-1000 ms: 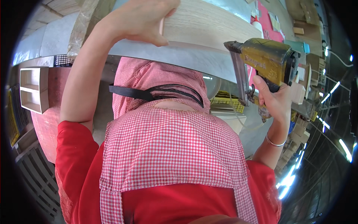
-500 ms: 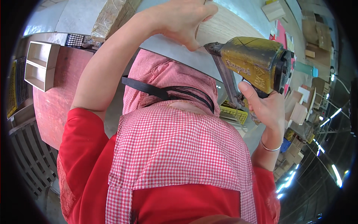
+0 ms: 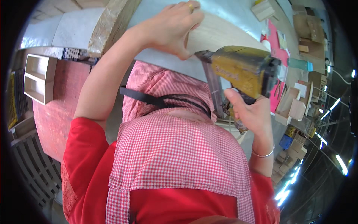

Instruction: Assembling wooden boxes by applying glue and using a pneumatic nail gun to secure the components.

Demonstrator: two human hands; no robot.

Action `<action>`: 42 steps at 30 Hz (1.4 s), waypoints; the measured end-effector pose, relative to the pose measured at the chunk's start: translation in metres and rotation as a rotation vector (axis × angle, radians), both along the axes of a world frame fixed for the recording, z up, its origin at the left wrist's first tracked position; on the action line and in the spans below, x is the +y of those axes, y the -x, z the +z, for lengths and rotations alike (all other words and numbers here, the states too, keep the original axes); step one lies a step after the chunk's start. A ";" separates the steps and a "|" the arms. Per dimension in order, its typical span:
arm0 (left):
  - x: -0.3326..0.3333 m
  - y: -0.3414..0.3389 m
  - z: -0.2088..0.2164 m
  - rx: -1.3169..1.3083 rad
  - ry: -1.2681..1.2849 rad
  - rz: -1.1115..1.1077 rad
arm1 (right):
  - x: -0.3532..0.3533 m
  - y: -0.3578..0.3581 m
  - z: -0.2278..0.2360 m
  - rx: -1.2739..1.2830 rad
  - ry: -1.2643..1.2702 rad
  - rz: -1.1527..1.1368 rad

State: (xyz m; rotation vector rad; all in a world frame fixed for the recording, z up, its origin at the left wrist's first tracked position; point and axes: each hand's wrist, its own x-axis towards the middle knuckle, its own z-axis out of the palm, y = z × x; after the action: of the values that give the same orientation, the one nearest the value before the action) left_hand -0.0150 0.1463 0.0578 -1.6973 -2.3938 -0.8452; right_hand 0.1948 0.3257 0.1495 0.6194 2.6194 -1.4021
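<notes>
Holding nailer (image 3: 238, 72) in my closed right hand (image 3: 253, 115), its nose just beside my left (image 3: 169, 28), arched at board (image 3: 227, 37) on table (image 3: 169, 61); can't tell if left pinches. Likely aiming; next calls for thumb clear.

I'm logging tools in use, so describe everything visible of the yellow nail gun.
The nail gun has a yellow, metal-looking body, blurred here, with dark rear and nose. A slim straight magazine slopes down from the nose. The right hand grips the dark handle below the body. The nose points to the picture's left, close to the left hand and wooden board; whether it touches either is unclear.
</notes>
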 end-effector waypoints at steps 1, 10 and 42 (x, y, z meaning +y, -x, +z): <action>0.006 0.004 -0.006 -0.126 0.064 0.010 | 0.002 0.000 -0.003 0.042 0.006 0.031; -0.067 -0.098 0.017 -0.055 -0.068 0.551 | 0.021 -0.015 0.022 0.238 0.050 0.069; 0.094 0.124 -0.038 -0.183 -0.207 0.450 | 0.083 -0.110 -0.032 0.150 -0.108 -0.091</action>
State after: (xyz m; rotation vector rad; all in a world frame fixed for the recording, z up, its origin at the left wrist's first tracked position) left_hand -0.1390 0.2401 0.0200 -0.9878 -2.5431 -1.1525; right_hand 0.3044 0.4083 0.1173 0.6789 2.8333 -1.3897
